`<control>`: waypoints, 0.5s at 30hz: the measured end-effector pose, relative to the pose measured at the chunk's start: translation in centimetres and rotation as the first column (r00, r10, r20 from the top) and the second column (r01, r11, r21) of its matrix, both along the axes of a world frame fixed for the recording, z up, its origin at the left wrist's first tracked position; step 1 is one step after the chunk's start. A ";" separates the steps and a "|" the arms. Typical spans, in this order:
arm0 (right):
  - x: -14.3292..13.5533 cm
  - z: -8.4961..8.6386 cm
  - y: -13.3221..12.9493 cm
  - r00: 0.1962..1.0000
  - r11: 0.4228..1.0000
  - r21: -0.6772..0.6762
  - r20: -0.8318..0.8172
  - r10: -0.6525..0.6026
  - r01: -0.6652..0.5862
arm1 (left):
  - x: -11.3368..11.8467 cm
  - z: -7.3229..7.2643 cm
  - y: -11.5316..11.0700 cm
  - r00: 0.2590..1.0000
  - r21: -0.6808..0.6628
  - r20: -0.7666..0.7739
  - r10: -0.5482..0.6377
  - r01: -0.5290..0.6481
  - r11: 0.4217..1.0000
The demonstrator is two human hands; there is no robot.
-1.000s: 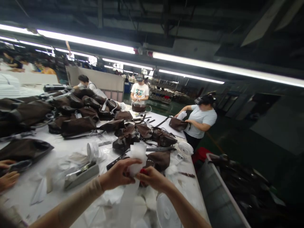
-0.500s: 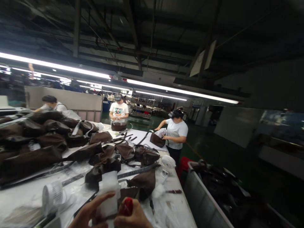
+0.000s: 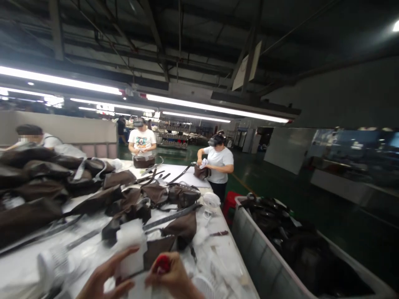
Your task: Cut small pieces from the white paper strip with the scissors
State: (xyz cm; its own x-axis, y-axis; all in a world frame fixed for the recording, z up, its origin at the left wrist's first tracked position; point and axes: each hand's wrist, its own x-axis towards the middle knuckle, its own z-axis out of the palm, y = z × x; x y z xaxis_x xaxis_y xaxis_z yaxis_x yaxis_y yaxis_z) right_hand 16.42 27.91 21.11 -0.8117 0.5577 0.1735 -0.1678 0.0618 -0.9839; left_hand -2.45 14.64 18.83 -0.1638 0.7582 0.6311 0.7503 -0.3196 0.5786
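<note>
My left hand [image 3: 107, 274] is low in the view, its thumb and index finger spread apart. Close behind these fingers is a whitish, translucent block-like piece [image 3: 132, 238]; I cannot tell whether they touch it. My right hand [image 3: 176, 276] is closed around a small red object [image 3: 162, 263], mostly hidden by the fingers, so its kind is unclear. Beyond both hands lie dark brown bags [image 3: 183, 228] and a dark strap with holes [image 3: 171, 216] on the white table [image 3: 226, 253].
A heap of brown bags [image 3: 31, 207] covers the table's left side. Small white fans stand at left [image 3: 51, 268] and right [image 3: 211, 202]. A large grey bin [image 3: 262, 245] of dark items flanks the table. Co-workers [image 3: 218, 160] handle bags at the far end.
The view has swung right, so the scene sits further left and more of the bin shows. My hands keep nearly the same pose. The far-right co-worker's arms have shifted on the bag.
</note>
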 end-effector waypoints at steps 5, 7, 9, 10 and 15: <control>-0.2 2.7 0.4 0.996 0.994 -0.103 -0.071 -0.049 0.042 | 3.2 3.5 -1.1 0.996 -0.152 0.072 0.051 -0.040 0.988; -0.8 3.1 0.7 0.993 0.987 -0.136 -0.074 -0.092 0.081 | 3.7 3.4 -1.1 0.996 -0.151 0.034 0.081 -0.075 0.986; -1.2 3.4 0.6 0.988 0.979 -0.168 -0.087 -0.128 0.112 | 4.0 3.0 -1.0 0.996 -0.146 -0.010 0.087 -0.087 0.985; -1.3 3.5 0.5 0.986 0.975 -0.187 -0.091 -0.137 0.118 | 4.0 2.8 -1.1 0.997 -0.152 -0.022 0.076 -0.078 0.985; -1.6 4.4 0.5 0.993 0.960 -0.269 -0.067 -0.101 0.080 | 4.2 3.1 -1.4 0.996 -0.194 0.009 0.085 -0.082 0.978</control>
State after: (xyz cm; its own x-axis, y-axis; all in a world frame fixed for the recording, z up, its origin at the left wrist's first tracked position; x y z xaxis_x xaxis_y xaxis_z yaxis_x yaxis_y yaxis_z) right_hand 14.86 28.41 25.51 -0.7455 0.6628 0.0710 -0.2514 -0.1809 -0.9508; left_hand 1.72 13.22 21.92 -0.2409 0.8487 0.4708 0.7593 -0.1373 0.6361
